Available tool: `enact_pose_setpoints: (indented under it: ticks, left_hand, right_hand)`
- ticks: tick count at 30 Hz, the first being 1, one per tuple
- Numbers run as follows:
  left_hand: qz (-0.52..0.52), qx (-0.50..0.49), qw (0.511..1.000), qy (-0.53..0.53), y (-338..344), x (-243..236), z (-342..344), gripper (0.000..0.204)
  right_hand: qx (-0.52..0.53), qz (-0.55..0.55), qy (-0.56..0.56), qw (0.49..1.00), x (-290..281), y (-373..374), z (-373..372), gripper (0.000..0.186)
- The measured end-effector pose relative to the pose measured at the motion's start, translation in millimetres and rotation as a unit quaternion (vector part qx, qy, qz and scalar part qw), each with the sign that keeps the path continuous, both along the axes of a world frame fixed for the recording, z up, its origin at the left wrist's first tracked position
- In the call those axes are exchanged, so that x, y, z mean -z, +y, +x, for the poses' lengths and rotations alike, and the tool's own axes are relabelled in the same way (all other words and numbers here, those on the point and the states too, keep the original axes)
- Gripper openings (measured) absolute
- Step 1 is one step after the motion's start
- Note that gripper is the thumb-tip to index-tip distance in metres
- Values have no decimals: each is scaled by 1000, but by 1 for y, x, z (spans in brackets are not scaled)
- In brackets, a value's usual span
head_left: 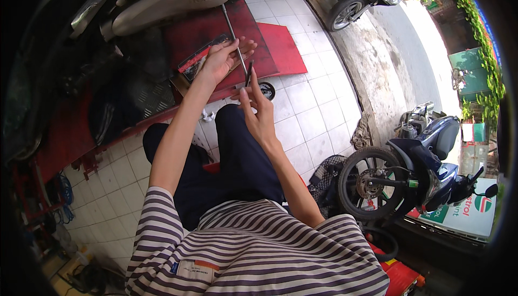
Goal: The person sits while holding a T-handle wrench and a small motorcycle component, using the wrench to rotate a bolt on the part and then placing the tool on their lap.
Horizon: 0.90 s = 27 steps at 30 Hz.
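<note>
Striped shirt (270, 247) cloth is spreading nearest the camera. Beyond it, a long, thin, straight metal tool (231, 27), silvery with a black end, is slanting from beside the motorbike's pale cover (175, 2) toward the person. The right hand (262, 117) is pinching the black end between thumb and fingers; the left hand (217, 64) is meeting the shaft higher up, fingers loosely extended, its hold impossible to tell.

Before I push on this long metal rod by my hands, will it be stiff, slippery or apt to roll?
The metal rod looks straight and slim, so it's probably stiff. Its smooth, shiny surface might make it slightly slippery. The dark piece at its near end could keep it from rolling freely if laid down.
</note>
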<state>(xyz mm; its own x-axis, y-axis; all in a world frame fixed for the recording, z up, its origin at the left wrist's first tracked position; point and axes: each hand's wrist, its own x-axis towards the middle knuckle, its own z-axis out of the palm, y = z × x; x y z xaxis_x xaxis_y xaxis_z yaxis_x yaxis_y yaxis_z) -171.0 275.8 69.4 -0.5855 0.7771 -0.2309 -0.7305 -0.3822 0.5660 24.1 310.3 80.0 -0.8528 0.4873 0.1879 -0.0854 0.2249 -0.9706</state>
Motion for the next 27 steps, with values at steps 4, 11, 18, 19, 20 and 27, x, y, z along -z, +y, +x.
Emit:
enact_pose_setpoints:
  ticks: [4,11,18,19,20,27]
  left_hand:
    - [18,11,1000,-19,-3,11,-6,23]
    - [27,9,999,-28,-7,21,-5,23]
    - [-55,76,992,84,-11,2,7,28]
    - [-70,93,987,107,-10,-1,8,29]
    - [-86,107,982,130,-13,-1,9,30]
    - [-67,119,986,96,-12,-3,1,31]
  right_hand:
    - [-104,-80,-38,991,4,-16,4,57]
    - [-123,-177,-25,976,20,1,-2,51]
    - [-48,-137,-30,989,18,15,-6,46]
    - [-37,-111,-35,993,18,19,-6,45]
    - [-29,-86,-39,995,17,20,-5,44]
    - [-101,44,-82,990,-4,11,-2,48]
